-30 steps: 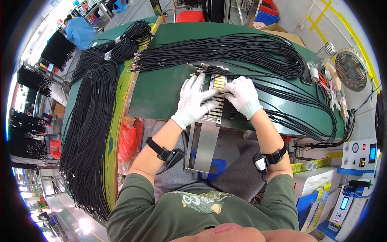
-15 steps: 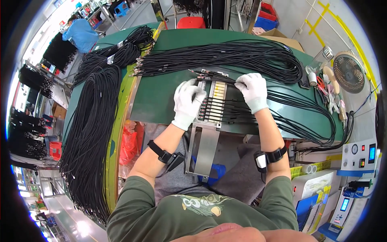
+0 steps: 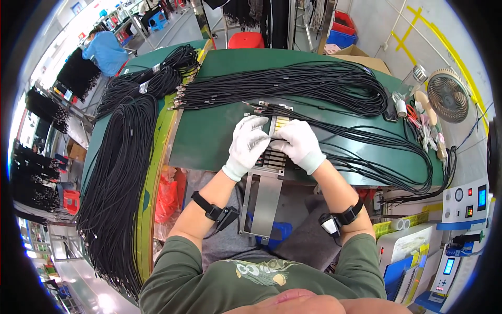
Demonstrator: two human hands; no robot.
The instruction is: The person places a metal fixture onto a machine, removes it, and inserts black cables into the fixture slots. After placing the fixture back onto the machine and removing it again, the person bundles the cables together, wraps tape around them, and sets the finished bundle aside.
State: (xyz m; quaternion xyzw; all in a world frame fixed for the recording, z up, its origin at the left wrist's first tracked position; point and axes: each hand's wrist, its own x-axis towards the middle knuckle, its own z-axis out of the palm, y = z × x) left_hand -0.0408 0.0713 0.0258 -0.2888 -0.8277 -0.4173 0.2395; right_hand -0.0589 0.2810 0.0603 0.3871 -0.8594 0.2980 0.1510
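My left hand (image 3: 247, 147) and my right hand (image 3: 299, 144), both in white gloves, meet over a slotted metal fixture (image 3: 281, 123) at the table's near edge. Their thumbs and fingers are pinched together, almost touching. A black cable appears to run out from under the right hand; what the left fingertips hold is hidden. Several black cables (image 3: 273, 158) lie side by side in the fixture's lower slots, below my fingers. More cable ends with metal tips (image 3: 252, 107) rest across the fixture's far end. Its bare metal plate (image 3: 260, 201) reaches toward my lap.
A long cable bundle (image 3: 282, 83) lies across the green table (image 3: 201, 138). Another bundle (image 3: 117, 183) hangs along the left, beside a yellow-green edge strip (image 3: 154, 209). A fan (image 3: 448, 95) and tools stand at right, with instruments (image 3: 465, 201) below. A person in blue (image 3: 106, 49) sits far left.
My right hand has moved left and nearer, from the cables at the fixture's far end to meet my left hand. The left hand has shifted little; its fingers now pinch beside the right's.
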